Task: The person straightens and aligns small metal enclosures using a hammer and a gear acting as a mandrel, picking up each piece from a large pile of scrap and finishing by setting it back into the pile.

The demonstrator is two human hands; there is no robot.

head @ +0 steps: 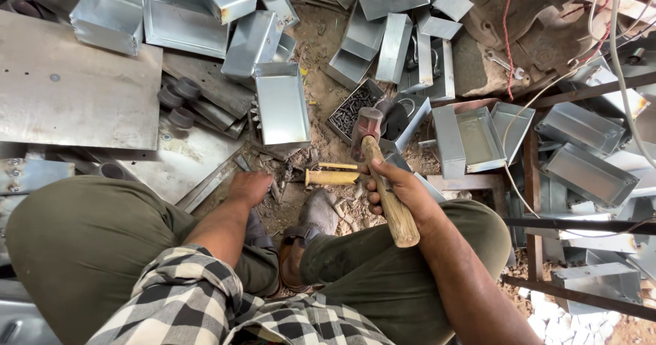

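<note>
Wooden-handled hammer [380, 181] gripped in closed right hand [396, 188]; left hand [249, 186] curled on dirt floor [321, 140], perhaps pinching something.

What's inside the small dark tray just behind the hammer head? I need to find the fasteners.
The tray holds a heap of small dark screws or nails. The hammer, gripped in the right hand, covers its near corner, so that part is hidden.
</note>
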